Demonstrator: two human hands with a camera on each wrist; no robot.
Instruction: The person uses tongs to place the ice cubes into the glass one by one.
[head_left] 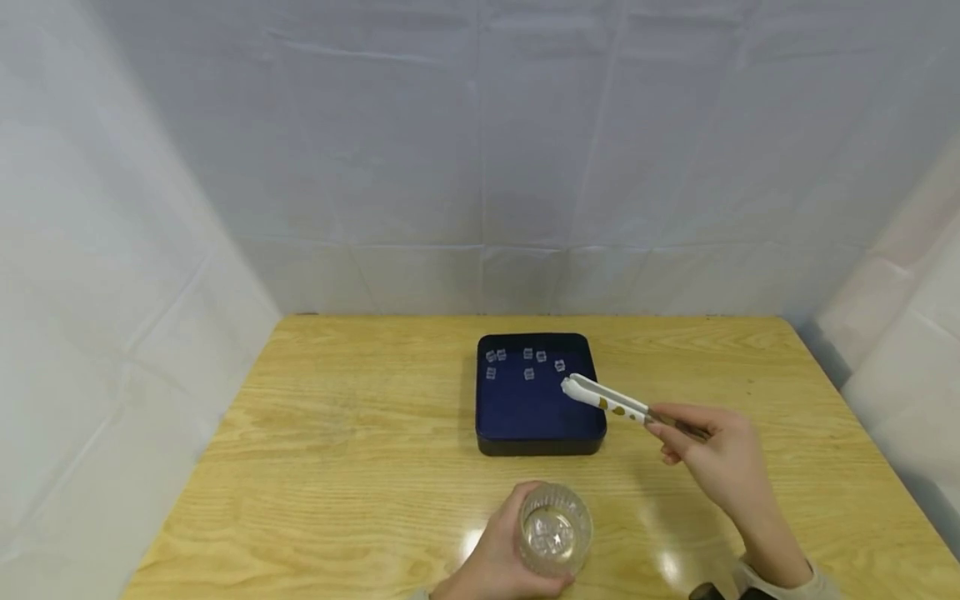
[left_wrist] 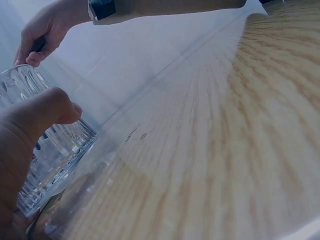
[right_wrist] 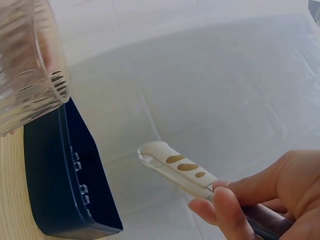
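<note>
My left hand (head_left: 497, 550) grips a ribbed clear glass (head_left: 584, 510) near the table's front, with several clear pieces in its bottom. In my right hand (head_left: 726, 454) are white-tipped tongs (head_left: 611, 404) with gold spots, pinched between thumb and fingers. Their tips, close together, hold a small clear cube-like piece (right_wrist: 142, 155), seen best in the right wrist view. The tongs reach over the right side of a dark blue square tin (head_left: 532, 421). Inside that tin, several small clear cubes (head_left: 528, 374) lie scattered, mostly toward the back.
A light wooden table (head_left: 360, 467) lies beneath everything. White sheeting (head_left: 420, 167) rises behind it and on both sides. The tin stands between the glass and the back sheet, its raised walls (right_wrist: 45, 185) facing the hands.
</note>
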